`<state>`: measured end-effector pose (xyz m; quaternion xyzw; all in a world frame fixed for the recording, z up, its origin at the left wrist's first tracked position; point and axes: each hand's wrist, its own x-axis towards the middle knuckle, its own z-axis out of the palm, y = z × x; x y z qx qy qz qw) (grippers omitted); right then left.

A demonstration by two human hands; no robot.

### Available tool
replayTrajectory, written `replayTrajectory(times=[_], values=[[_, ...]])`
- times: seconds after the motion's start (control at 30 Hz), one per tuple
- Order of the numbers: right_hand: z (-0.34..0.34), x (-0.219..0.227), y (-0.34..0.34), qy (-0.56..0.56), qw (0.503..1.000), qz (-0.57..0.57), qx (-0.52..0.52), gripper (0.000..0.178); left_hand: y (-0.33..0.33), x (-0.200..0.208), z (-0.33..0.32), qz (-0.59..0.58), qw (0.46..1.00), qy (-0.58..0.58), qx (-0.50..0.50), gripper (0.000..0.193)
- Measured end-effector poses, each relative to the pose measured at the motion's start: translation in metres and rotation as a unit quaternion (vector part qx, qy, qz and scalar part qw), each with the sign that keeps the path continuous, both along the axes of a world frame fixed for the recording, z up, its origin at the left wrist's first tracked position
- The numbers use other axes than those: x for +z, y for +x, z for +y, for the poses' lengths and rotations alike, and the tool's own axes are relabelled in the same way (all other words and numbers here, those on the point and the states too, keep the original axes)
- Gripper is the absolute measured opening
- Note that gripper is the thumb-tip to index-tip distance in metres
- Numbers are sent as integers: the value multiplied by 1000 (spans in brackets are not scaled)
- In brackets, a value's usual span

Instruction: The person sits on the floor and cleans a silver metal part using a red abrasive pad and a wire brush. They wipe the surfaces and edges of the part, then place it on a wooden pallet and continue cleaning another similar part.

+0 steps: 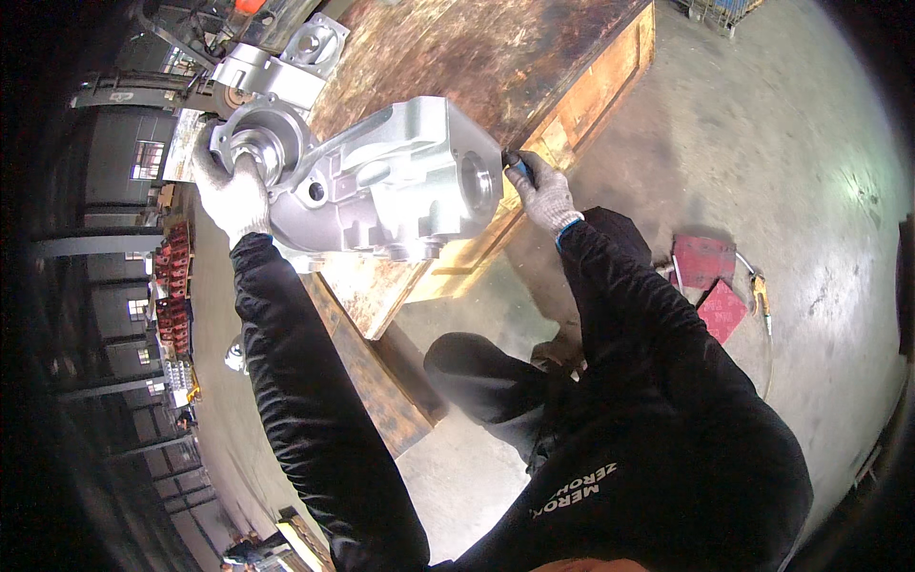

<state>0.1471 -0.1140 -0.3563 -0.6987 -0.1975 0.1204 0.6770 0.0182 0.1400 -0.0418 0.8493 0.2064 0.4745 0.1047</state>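
Note:
A large silver cast-metal housing (396, 181) lies across the near corner of a wooden workbench (448, 57). My left hand (232, 191), in a whitish work glove, grips the flanged ring at its left end, with fingers curled at the round opening. At the opposite end my gloved right hand (548, 194) is closed round a small tool with a blue handle (519, 168). Its dark tip is right beside the housing's end face; whether they touch I cannot tell. The tool's exact kind is hidden by my fingers.
Another silver casting (286, 71) sits farther back at the bench's left side. On the concrete floor to the right are red boards (705, 262) and a yellow-fitted hose (761, 296). A wire cart (720, 11) stands at the far right, and red parts (173, 286) are stacked far left.

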Motion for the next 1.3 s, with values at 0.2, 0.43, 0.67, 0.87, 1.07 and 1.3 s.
replayTrajectory(times=[0.2, 0.43, 0.67, 0.87, 1.07, 1.3], values=[[-1, 5, -2, -74, 997, -37, -5, 35, 1, -5, 7, -13, 1000, -14, -2, 61], [5, 9, -3, -97, 993, -60, -19, 34, 2, -4, 11, -9, 1000, 0, 13, 60], [9, 9, -17, -56, 997, -49, -20, 34, -1, 1, 6, 10, 998, 29, 51, 58], [5, -4, -34, 19, 999, -27, -1, 33, 3, -2, 4, 8, 999, 31, 38, 57], [-3, -10, -40, 18, 999, -29, 16, 31, 7, -4, 5, 22, 998, 41, 44, 56], [-18, -10, -61, 43, 998, -3, 55, 30, 5, -1, 1, 17, 997, 48, 56, 56]])
